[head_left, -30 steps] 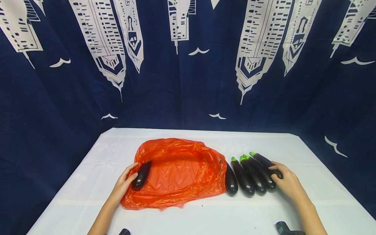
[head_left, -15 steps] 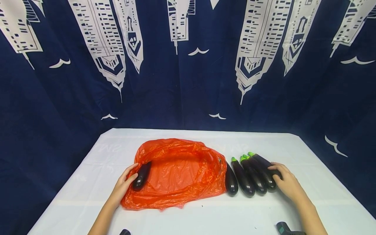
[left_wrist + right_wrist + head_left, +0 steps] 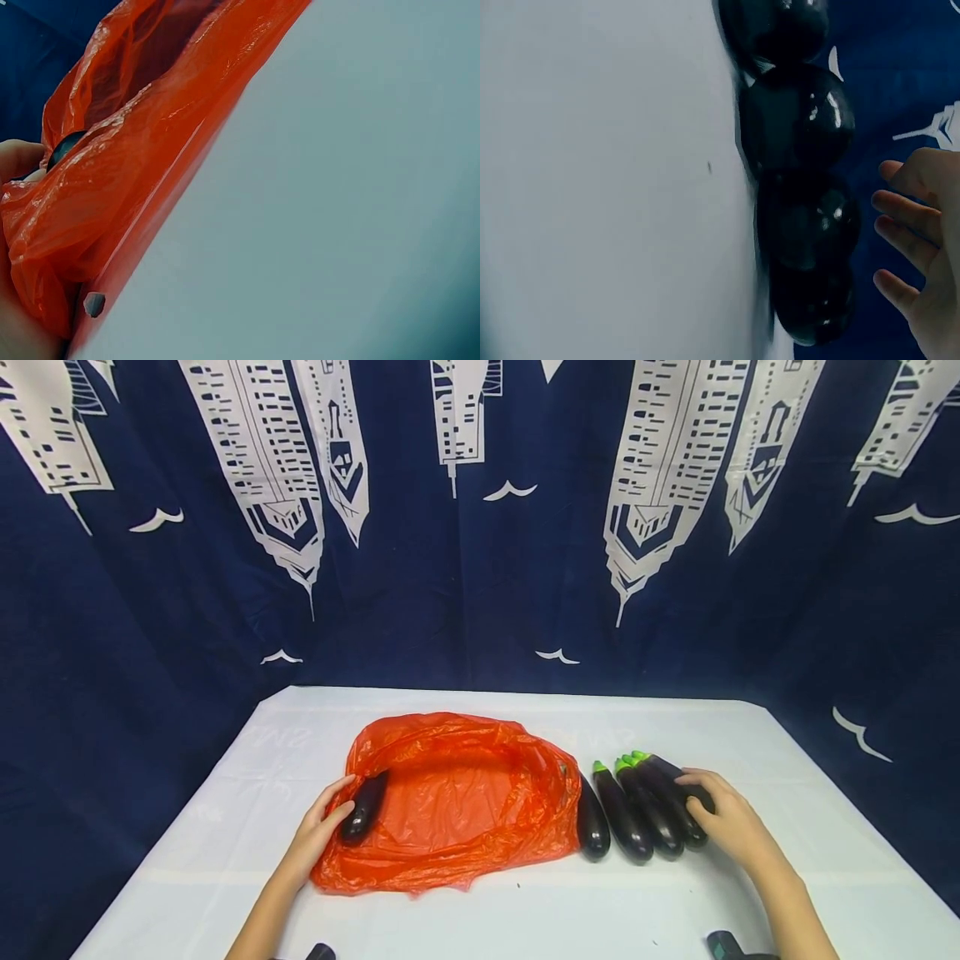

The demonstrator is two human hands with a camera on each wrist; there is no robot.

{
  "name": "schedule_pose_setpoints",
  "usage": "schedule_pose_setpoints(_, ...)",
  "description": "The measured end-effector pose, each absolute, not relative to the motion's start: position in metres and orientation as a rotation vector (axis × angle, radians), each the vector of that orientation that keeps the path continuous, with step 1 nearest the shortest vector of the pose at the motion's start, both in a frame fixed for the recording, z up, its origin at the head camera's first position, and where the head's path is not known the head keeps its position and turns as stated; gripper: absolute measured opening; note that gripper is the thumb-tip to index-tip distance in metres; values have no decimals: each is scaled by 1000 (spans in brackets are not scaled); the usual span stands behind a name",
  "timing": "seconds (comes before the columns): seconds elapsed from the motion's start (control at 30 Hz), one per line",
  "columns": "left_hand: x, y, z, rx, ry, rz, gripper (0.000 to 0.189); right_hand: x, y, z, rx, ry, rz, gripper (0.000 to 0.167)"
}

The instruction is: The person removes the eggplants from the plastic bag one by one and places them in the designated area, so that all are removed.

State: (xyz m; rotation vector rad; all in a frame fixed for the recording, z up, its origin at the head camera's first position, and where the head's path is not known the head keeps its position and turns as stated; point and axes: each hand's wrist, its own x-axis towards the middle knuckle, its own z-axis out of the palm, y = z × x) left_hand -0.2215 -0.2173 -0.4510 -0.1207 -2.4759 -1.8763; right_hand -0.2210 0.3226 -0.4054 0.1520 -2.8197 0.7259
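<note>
The left hand [image 3: 318, 831] curls around a glossy, slippery eggplant [image 3: 363, 807] at the bag's [image 3: 465, 802] 9 o'clock edge, best gripped mid-body, while the right hand [image 3: 722, 820] rests loosely spread on the 3 o'clock row of eggplants [image 3: 660, 802]

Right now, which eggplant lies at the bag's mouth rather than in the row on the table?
The eggplant under the left hand, at the orange bag's left edge; the others lie right of the bag.

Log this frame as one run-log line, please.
left hand: holds eggplant at orange bag | right hand: on rightmost eggplant
</note>
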Motion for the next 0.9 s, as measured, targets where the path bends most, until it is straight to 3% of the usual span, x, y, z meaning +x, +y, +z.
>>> schedule_pose_setpoints(0.9, -222, -217, -452, -115, -2473, -1881, 47, -199, 246, -368, 456, -2690, 572, 32)
